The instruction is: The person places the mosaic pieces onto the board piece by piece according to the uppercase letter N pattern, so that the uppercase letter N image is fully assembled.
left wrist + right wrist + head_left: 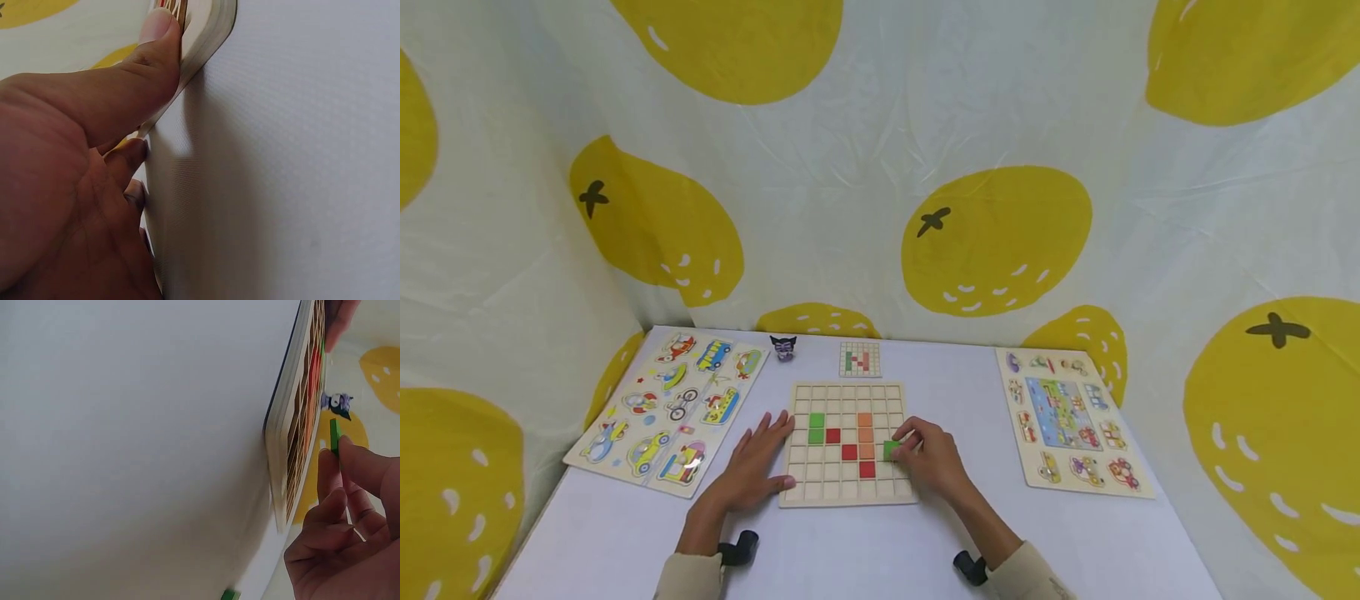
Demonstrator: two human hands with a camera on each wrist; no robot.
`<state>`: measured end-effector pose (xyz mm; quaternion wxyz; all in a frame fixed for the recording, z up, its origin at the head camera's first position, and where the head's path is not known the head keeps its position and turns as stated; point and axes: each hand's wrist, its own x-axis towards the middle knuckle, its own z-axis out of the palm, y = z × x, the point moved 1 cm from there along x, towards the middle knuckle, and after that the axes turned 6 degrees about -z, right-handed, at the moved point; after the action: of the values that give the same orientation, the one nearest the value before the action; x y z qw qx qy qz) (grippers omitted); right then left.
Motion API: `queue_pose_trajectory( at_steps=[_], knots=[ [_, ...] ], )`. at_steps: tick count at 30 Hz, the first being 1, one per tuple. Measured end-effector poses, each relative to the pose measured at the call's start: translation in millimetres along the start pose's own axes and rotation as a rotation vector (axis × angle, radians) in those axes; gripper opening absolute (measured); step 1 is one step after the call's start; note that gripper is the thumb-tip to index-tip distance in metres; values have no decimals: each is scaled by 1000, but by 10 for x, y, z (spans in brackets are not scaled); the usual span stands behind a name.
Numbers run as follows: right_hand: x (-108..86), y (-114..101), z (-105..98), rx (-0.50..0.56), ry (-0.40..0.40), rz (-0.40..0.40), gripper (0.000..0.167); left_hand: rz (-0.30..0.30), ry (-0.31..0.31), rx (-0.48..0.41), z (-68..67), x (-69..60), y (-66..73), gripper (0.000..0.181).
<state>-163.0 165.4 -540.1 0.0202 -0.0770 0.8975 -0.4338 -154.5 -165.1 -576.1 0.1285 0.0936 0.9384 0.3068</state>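
A square wooden grid board lies on the white table, holding two green tiles, red tiles in a diagonal and a column of orange tiles. My left hand rests along the board's left edge with fingers extended; in the left wrist view its thumb touches the board's corner. My right hand pinches a green tile between thumb and fingers over the board's right side. In the right wrist view this green tile stands on edge, raised off the board.
Behind the board lie a small pattern card and a dark figurine. A vehicle puzzle board is at left, another picture puzzle at right. Another green piece shows at the right wrist view's bottom edge.
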Motion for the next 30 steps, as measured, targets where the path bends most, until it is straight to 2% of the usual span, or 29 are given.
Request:
queue_pose_trajectory(
  at_steps=[13, 17, 30],
  knots=[
    [118, -268, 314, 14, -64, -29, 15, 17, 0, 6, -5, 22, 15, 103],
    [142, -331, 412, 6, -79, -53, 14, 11, 8, 18, -7, 12, 32, 103],
    [234, -514, 744, -36, -117, -75, 16, -12, -21, 13, -42, -15, 33, 104]
  ],
)
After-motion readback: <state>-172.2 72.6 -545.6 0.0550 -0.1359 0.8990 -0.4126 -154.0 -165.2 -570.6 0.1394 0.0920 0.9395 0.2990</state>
